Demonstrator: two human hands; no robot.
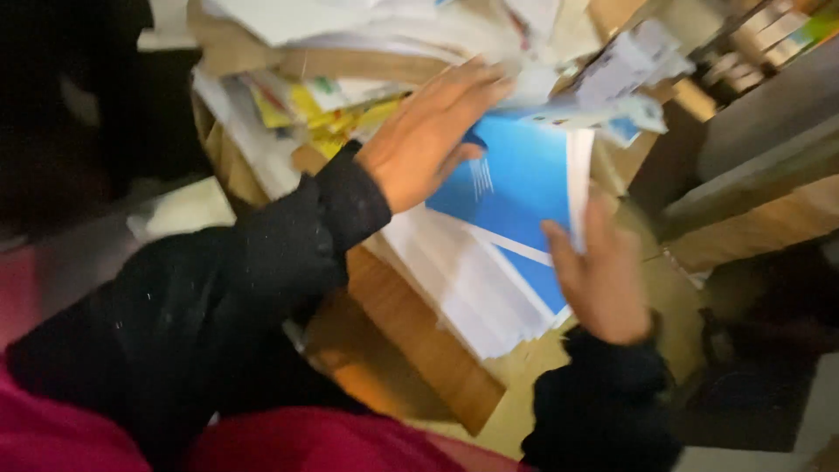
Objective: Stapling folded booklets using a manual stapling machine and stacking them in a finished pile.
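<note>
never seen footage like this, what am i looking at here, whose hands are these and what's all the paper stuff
There is one picture, taken by a camera worn on a person's head and looking down, so the two hands are that person's own. No machine is involved. Both arms wear black sleeves.

The left hand lies flat, fingers spread, on a blue and white booklet. The right hand is at the booklet's lower right edge, fingers up against it; the blur hides whether it has a real grip.

The booklet tops a stack of white sheets leaning on a brown cardboard box. Behind lies a messy heap of papers, including yellow printed leaflets. A wooden shelf stands at the right.
</note>
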